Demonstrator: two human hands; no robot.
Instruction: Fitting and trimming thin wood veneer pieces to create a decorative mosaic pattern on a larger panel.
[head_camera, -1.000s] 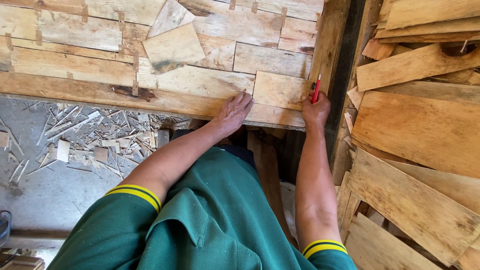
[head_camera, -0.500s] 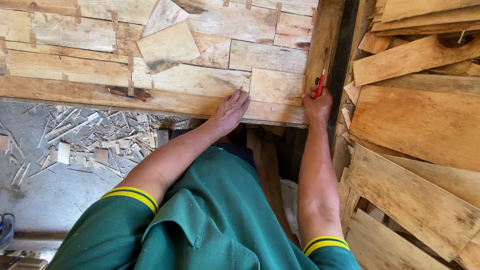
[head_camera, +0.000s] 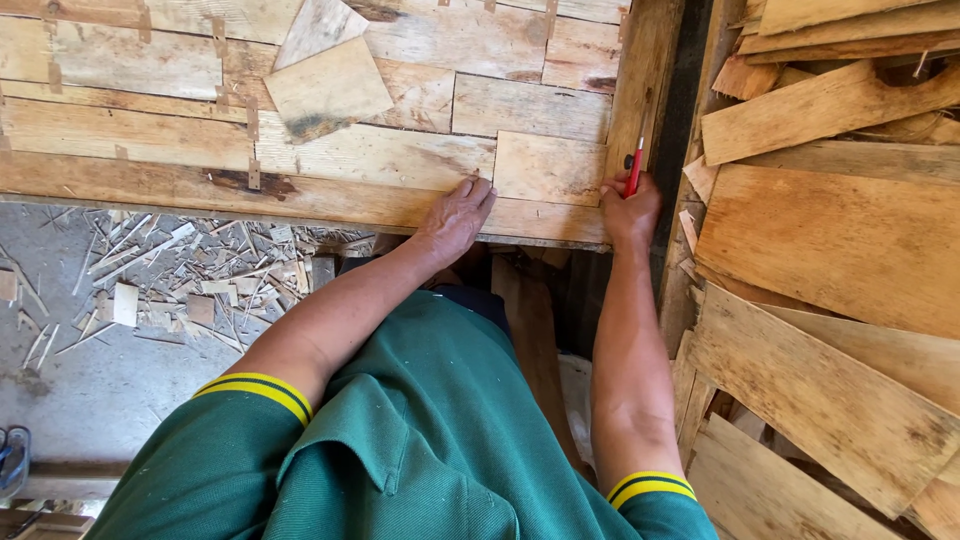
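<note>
My left hand rests flat on the near edge of a wooden work table, its fingertips touching the left edge of a small pale veneer piece. My right hand sits at that piece's right edge and grips a red tool, shaped like a pen or small knife, pointing up. The veneer piece lies among other thin wood sheets laid edge to edge on the table.
A loose square veneer piece lies tilted on the table farther left. Stacked wood veneer sheets fill the right side. Wood offcuts and splinters litter the grey floor at left. A wooden rail borders the table's right edge.
Both hands stay at the small veneer piece. The view has shifted slightly, and my left fingers have settled closer to the piece's left edge.
</note>
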